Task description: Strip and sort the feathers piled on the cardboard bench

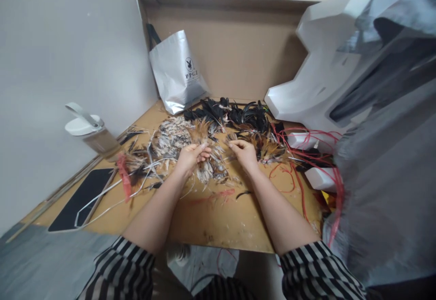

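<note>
My left hand (193, 158) is closed in a pinch over the middle of the table, with a tuft of brown feathers (199, 131) rising from its fingers. To its right, my right hand (245, 154) pinches a small feather (232, 137) between thumb and forefinger; motion blur softens it. Mottled pale feathers (170, 136) lie in a heap just left of the left hand. Black feathers (250, 116) are spread behind both hands. A pile of golden-brown feathers (269, 145) sits right of the right hand, and loose mottled feathers (206, 170) lie below the left fingers.
A silver bag (175, 73) leans against the cardboard panel (245, 46) at the back. At left are a lidded cup (93, 134), a dark phone or tablet (81, 198) and a white cable (112, 186). Red cords (303, 191) tangle around white blocks (320, 178) at right.
</note>
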The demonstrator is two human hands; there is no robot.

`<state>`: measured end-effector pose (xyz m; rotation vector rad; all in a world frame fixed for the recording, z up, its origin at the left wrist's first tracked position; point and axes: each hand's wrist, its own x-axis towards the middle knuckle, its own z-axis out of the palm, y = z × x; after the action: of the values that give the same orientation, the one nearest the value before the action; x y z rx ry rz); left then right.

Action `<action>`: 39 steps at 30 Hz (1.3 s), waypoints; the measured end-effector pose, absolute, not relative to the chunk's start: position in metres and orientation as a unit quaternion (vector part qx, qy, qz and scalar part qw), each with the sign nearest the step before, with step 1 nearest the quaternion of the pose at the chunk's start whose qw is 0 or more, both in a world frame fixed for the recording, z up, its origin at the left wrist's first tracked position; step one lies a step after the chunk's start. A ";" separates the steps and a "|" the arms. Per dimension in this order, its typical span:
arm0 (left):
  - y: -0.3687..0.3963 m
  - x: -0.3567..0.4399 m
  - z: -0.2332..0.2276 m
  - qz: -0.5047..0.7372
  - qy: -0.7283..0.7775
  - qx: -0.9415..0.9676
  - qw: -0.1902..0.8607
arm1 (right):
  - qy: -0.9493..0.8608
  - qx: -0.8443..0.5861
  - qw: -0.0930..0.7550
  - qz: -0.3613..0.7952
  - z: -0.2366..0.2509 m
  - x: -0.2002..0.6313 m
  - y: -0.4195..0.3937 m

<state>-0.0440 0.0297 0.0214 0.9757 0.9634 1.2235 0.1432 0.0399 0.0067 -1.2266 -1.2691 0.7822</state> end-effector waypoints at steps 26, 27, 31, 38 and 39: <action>0.034 -0.049 0.014 0.542 0.406 0.409 0.611 | -0.707 -0.537 0.417 0.195 0.001 0.115 0.021; 0.034 -0.049 0.014 0.545 0.408 0.408 0.608 | -0.683 -0.528 0.446 0.236 0.002 0.115 0.022; 0.035 -0.049 0.016 0.552 0.414 0.401 0.602 | -0.531 -0.458 0.509 0.499 0.015 0.124 0.024; 0.032 -0.047 0.018 0.527 0.425 0.501 0.539 | -0.473 -0.383 0.373 0.700 0.027 0.137 0.019; 0.031 -0.046 0.017 0.515 0.429 0.519 0.530 | -0.477 -0.389 0.355 0.704 0.026 0.137 0.019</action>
<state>-0.0464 0.0315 0.0171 1.2397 1.0242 1.2299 0.1370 0.0195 0.0259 -1.0060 -1.2324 1.8191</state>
